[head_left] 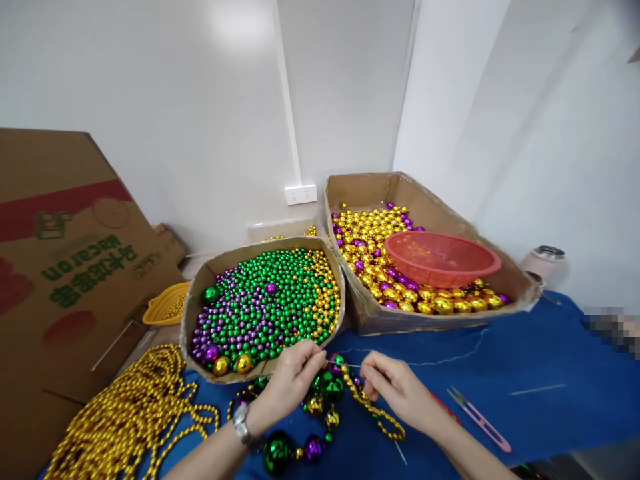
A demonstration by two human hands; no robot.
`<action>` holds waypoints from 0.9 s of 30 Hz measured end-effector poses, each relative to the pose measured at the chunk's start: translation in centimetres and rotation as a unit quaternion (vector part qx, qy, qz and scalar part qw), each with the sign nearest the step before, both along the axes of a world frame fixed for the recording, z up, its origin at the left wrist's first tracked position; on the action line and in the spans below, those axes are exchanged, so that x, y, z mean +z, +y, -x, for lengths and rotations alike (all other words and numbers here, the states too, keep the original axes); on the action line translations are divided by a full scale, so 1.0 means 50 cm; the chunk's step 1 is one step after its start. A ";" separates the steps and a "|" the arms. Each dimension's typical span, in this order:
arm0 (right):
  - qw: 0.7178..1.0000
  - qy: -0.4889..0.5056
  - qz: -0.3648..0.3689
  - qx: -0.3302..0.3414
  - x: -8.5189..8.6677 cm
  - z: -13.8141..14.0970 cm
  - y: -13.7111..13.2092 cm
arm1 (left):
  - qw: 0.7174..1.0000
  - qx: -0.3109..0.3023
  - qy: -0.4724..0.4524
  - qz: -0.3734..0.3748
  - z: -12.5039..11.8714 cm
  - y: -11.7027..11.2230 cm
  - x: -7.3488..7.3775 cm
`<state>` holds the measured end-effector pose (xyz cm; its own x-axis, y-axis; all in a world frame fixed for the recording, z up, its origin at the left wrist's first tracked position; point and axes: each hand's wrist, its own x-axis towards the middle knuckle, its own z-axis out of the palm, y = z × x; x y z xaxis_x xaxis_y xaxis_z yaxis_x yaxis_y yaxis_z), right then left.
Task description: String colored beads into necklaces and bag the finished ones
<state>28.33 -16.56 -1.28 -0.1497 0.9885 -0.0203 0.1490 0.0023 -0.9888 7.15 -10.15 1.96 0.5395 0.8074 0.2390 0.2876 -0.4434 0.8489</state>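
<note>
My left hand (295,377), with a watch (242,424) on its wrist, is closed in a pinch on a thin white thread (345,364). Closed on the same thread, my right hand (395,387) is a short way to the right, and the thread runs taut between them. Just below hangs or lies a string of large green, purple and gold beads (315,405), partly hidden by my left hand. A loop of small gold beads (385,419) lies beside it under my right hand. Pink thread snips (480,420) rest on the blue cloth (540,360) to the right.
Ahead is a cardboard box (189,320) of green, purple and gold beads. A larger box (390,322) holds gold and purple beads and a red basket (445,260). Gold bead strands (125,413) pile at left, near a yellow basket (155,310). A needle-like rod (537,389) lies right.
</note>
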 end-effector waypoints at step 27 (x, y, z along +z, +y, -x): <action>0.988 -0.040 -0.148 -0.032 0.080 -0.031 0.032 | 0.949 -0.086 -0.223 0.205 -0.066 -0.002 0.082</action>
<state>29.88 -14.94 2.69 -0.0960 0.9601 0.2627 0.2360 0.2783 -0.9310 10.43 -10.26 6.04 0.5905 0.7910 0.1600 -0.1885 -0.0577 0.9804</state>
